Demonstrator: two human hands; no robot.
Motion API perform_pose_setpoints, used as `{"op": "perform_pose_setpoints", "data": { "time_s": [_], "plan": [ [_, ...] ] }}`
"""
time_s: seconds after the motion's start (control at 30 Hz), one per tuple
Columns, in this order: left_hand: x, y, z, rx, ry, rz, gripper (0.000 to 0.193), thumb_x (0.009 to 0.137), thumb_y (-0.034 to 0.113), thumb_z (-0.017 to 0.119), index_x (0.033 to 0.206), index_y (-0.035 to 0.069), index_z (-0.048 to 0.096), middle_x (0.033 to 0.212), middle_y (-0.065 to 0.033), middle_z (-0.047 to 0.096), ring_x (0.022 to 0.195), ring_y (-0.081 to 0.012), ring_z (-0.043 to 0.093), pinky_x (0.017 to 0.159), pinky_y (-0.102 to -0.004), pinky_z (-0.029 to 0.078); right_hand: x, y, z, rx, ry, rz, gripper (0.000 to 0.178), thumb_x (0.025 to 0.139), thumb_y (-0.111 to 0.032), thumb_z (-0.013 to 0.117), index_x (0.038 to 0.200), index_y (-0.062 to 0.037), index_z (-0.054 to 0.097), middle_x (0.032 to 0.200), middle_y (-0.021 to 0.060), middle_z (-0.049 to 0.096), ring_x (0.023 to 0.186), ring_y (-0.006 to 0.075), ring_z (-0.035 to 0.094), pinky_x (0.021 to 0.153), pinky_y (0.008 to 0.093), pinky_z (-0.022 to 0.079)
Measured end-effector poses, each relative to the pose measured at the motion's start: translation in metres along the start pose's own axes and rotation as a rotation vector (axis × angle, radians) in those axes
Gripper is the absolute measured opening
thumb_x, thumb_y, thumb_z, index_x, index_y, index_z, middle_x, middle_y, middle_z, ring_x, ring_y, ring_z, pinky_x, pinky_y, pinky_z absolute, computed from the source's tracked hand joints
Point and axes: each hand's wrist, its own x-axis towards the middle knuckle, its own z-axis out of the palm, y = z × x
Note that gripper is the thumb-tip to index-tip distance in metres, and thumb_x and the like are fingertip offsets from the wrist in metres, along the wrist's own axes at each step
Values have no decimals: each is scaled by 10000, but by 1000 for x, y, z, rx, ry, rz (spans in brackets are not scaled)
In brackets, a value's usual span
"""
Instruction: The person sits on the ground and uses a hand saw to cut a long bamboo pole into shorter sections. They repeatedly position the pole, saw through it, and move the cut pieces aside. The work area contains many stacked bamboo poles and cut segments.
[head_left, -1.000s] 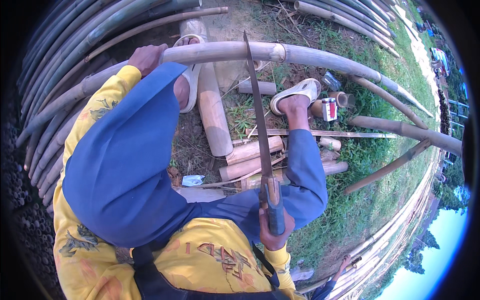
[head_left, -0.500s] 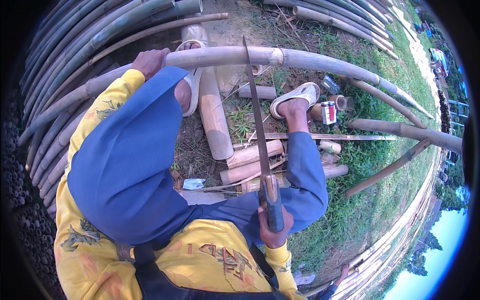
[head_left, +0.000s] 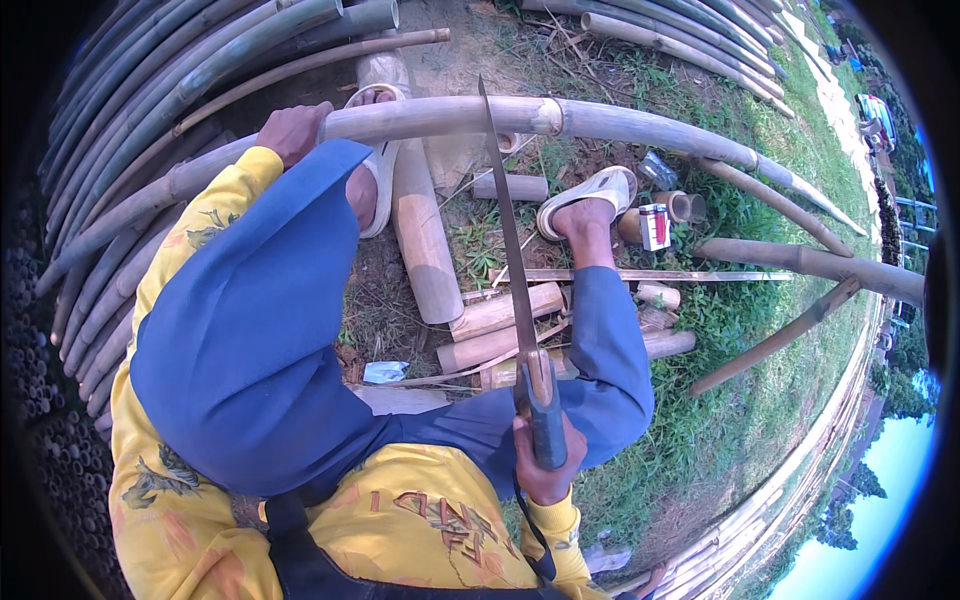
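Observation:
A long bamboo pole (head_left: pixel 430 117) lies crosswise in front of me. My left hand (head_left: pixel 292 133) is closed round it, left of the saw. My right hand (head_left: pixel 548 462) is wrapped round the dark handle of a handsaw (head_left: pixel 517 260). Its long, narrow blade points away from me and crosses the pole near the blade's tip; how deep the teeth sit in the bamboo I cannot tell. Pale dust blurs the spot beside the blade. Under the pole runs a thick bamboo length (head_left: pixel 425 235), with my sandalled left foot (head_left: pixel 375 185) beside it.
Cut bamboo pieces (head_left: pixel 508 312) lie between my legs, near a small foil packet (head_left: pixel 385 372). Beside my right sandal (head_left: pixel 597 195) sits a red-and-white box (head_left: pixel 655 227). Stacked poles (head_left: pixel 190 80) fill the far left. Propped poles (head_left: pixel 800 258) stand over grass at right.
The saw has shifted slightly toward me, its tip a little to the left. My left hand stays on the pole. Another person's hand at the lower right has moved down toward the picture's edge.

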Motion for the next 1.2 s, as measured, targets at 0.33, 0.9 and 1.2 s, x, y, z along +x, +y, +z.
{"op": "perform_pose_setpoints", "data": {
  "time_s": [0.33, 0.9, 1.2],
  "plan": [
    [8, 19, 1, 9, -37, 49, 306, 900, 271, 660, 1141, 92, 603, 1021, -215, 735, 976, -418, 708, 837, -524, 546, 157, 26, 65, 210, -13, -45, 117, 888, -48, 725, 932, 15, 637, 697, 47, 592, 623, 110, 507, 605, 302, 463],
    [9, 15, -10, -7, 19, 62, 382, 888, 375, 685, 1118, 82, 603, 1032, -221, 729, 981, -419, 702, 821, -522, 541, 171, 46, 88, 284, 44, -104, 124, 886, -50, 740, 913, 10, 635, 698, 3, 566, 639, 69, 503, 592, 265, 440],
    [-4, 34, -25, 44, -12, 53, 378, 907, 372, 659, 1119, 64, 602, 1004, -231, 726, 965, -434, 697, 815, -534, 536, 163, 41, 74, 283, 68, -111, 119, 893, -55, 724, 874, 5, 623, 682, 7, 566, 615, 86, 492, 580, 288, 431]
  ]
}}
